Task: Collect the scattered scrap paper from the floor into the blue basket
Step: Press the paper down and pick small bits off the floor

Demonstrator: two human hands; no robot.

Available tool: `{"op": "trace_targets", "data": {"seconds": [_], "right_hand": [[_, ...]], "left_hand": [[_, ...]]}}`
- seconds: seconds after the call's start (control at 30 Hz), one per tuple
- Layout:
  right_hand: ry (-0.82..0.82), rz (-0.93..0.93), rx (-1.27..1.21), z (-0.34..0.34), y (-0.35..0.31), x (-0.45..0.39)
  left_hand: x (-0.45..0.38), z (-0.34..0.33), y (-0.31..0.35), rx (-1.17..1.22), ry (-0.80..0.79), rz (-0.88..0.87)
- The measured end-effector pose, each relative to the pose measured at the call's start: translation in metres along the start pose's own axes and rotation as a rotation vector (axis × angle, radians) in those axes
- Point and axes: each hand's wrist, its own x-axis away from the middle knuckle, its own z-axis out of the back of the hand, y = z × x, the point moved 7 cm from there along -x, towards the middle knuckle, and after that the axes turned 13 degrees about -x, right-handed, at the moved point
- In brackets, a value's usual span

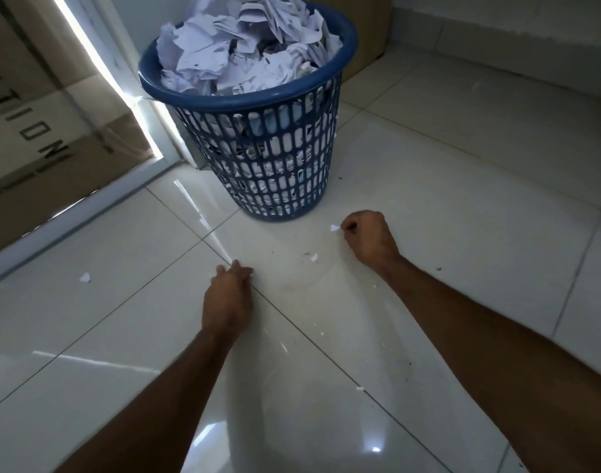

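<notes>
Nearly done: blue basket [258, 107] heaped full, only small scraps left on the floor [463, 216].
My right hand [367, 237] pinches a paper scrap [334, 228] beside the basket; my left hand [229, 295] rests on the tile, fingers together; another scrap [85, 277] lies far left.

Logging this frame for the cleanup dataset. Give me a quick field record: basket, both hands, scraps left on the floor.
basket: blue basket, upright on the tile floor, heaped with crumpled paper above the rim
right hand: right hand curled, pinches a small white scrap just in front of the basket base
left hand: left hand fingertips down on the tile; whether it holds anything cannot be told
scraps left: one at far left, one between the hands, one nearer the camera, plus tiny flecks
</notes>
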Motion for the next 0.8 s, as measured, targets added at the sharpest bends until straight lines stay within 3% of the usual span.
{"op": "trace_targets", "data": {"seconds": [0.17, 0.3, 0.4, 0.5, 0.63, 0.73, 0.8], "right_hand": [[-0.074, 0.065, 0.113, -0.039, 0.001, -0.010], [-0.127, 0.376, 0.235, -0.067, -0.019, 0.042], [-0.151, 0.477, 0.098, -0.067, -0.020, 0.081], [-0.134, 0.410, -0.046, -0.045, -0.019, 0.099], [0.086, 0.248, -0.121, 0.016, -0.003, 0.124], [0.248, 0.155, -0.063, 0.050, 0.014, 0.175], [0.263, 0.018, 0.069, 0.057, 0.031, 0.211]], "left_hand": [[0.010, -0.020, 0.003, -0.071, -0.021, -0.079], [0.030, -0.027, 0.034, -0.010, 0.013, -0.223], [0.043, -0.035, 0.066, 0.094, 0.002, -0.388], [0.051, -0.031, 0.082, 0.251, -0.003, -0.472], [0.040, -0.009, 0.065, 0.377, 0.170, -0.402], [0.024, -0.024, 0.052, 0.244, 0.035, -0.344], [0.026, -0.043, 0.061, 0.115, -0.078, -0.390]]}}
